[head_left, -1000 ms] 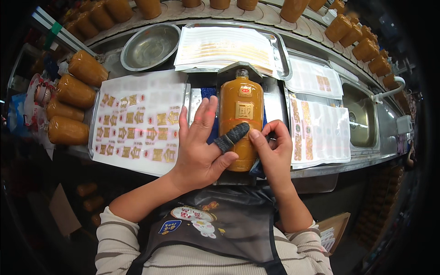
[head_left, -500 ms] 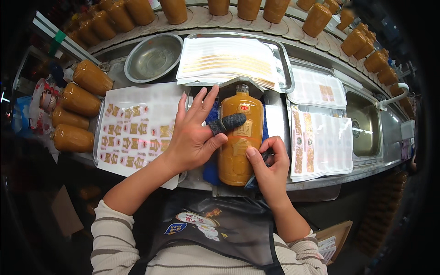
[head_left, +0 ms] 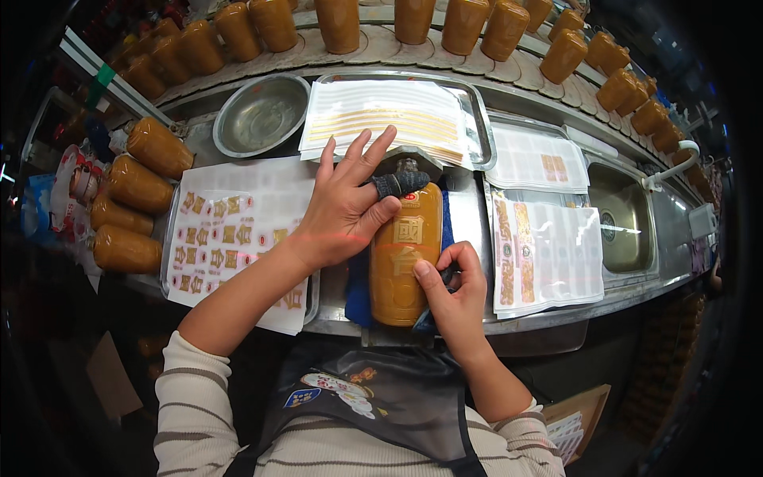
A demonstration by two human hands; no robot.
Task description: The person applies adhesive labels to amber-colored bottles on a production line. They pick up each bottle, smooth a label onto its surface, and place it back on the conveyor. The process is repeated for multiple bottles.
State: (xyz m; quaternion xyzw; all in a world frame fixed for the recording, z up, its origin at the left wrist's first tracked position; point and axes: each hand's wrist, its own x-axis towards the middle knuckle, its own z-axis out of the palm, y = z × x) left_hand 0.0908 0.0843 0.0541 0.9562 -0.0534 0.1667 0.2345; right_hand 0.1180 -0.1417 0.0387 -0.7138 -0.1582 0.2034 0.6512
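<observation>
An amber-brown bottle (head_left: 395,298) lies on its back on a blue cloth (head_left: 358,298), its neck toward the far side. Gold character decals and a small red oval mark its front. My left hand (head_left: 338,211) is spread open over the bottle's upper left; its index finger, in a dark knitted finger cover (head_left: 397,184), touches the shoulder by the red oval. My right hand (head_left: 457,294) is closed at the bottle's right side, thumb pressed by the lower decal, other fingers curled. Something dark shows among those fingers, too hidden to name.
Decal sheets (head_left: 226,183) lie at left, a stack of gold-striped sheets (head_left: 381,119) on a tray behind, more sheets (head_left: 548,254) at right. A metal bowl (head_left: 262,115), a sink (head_left: 628,230), brown bottles (head_left: 131,250) at left and a conveyor (head_left: 373,46) of bottles surround the bench.
My left index finger has moved from the upper decal up to the bottle's shoulder. My right thumb stays by the lower decal. The view has shifted slightly, and bottles on the conveyor have moved.
</observation>
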